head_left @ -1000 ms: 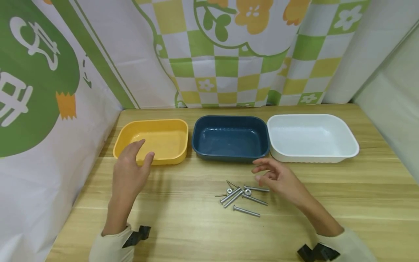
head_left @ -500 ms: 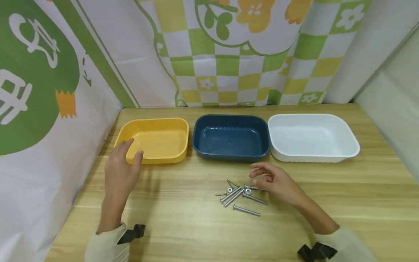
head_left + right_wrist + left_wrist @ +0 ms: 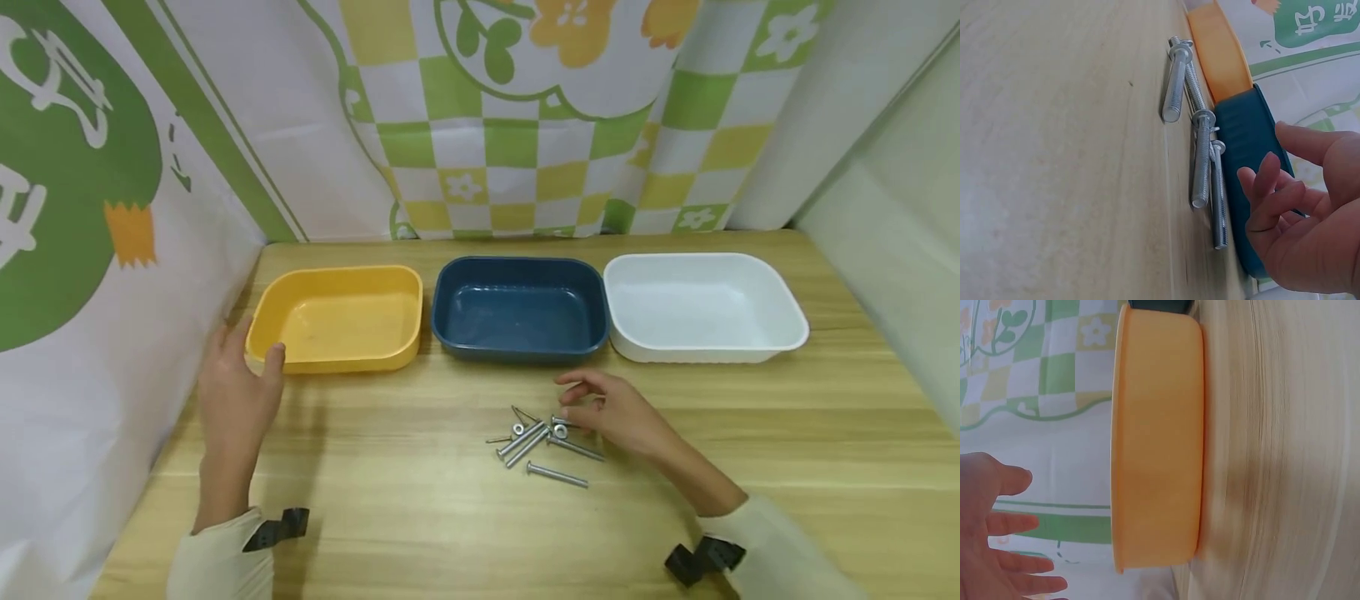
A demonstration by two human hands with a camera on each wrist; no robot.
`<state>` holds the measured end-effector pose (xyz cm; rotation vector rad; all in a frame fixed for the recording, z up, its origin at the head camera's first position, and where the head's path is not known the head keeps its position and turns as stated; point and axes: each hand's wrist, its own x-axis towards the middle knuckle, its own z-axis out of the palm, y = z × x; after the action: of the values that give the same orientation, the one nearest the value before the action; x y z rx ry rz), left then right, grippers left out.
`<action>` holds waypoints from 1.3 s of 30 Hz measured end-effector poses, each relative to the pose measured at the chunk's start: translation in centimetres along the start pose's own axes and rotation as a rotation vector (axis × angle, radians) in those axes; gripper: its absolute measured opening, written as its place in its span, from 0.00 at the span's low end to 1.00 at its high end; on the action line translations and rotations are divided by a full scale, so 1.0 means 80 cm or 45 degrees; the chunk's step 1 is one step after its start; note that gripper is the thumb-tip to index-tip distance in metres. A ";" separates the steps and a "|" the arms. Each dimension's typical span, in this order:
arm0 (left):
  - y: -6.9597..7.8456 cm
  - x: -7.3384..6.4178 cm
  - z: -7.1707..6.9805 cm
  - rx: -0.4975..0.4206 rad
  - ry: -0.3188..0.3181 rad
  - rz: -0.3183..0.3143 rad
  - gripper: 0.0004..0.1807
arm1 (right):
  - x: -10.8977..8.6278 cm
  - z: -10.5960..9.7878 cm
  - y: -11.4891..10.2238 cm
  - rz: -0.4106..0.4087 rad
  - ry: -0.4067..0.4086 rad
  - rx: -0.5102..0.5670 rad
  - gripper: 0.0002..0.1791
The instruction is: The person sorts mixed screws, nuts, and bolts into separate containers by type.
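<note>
My left hand (image 3: 236, 396) hovers at the near left corner of the yellow tray (image 3: 337, 365), fingers loosely spread and holding nothing. In the left wrist view its fingers stand apart from the tray's side. My right hand (image 3: 618, 414) hangs just above the right side of a small pile of bolts (image 3: 519, 442), nuts (image 3: 560, 432) and thin nails (image 3: 498, 440). Its fingers are loosely bent, and the right wrist view shows nothing between thumb and fingers. One bolt (image 3: 557, 476) lies apart, nearer the front. The hand partly hides the bolt farthest back in the head view.
A dark blue tray (image 3: 521, 354) stands in the middle and a white tray (image 3: 705, 354) at the right, their rims close together. All three trays line the back of the wooden table (image 3: 420, 517). A patterned cloth (image 3: 510, 150) hangs behind.
My left hand has moved left, from over the yellow tray to its near left corner. My right hand has come slightly down and left toward the bolts. The head view has shifted a little.
</note>
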<state>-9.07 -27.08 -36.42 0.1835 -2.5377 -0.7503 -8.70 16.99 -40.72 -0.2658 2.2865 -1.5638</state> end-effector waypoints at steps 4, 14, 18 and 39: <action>-0.011 0.008 -0.003 -0.027 -0.039 -0.037 0.29 | 0.009 0.000 -0.002 0.009 -0.007 -0.001 0.24; -0.042 0.017 -0.010 0.040 -0.272 -0.199 0.32 | 0.021 0.010 0.000 0.057 -0.018 -0.013 0.23; -0.050 0.020 -0.008 0.065 -0.284 -0.233 0.32 | 0.027 0.013 0.000 0.083 -0.005 -0.032 0.23; -0.076 0.022 0.015 0.046 -0.387 -0.262 0.30 | 0.046 0.026 0.009 -0.025 -0.020 -0.247 0.17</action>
<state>-11.24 -32.10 -39.87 0.3726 -2.8521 -0.8673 -11.22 14.18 -42.74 -0.3499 2.4325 -1.3437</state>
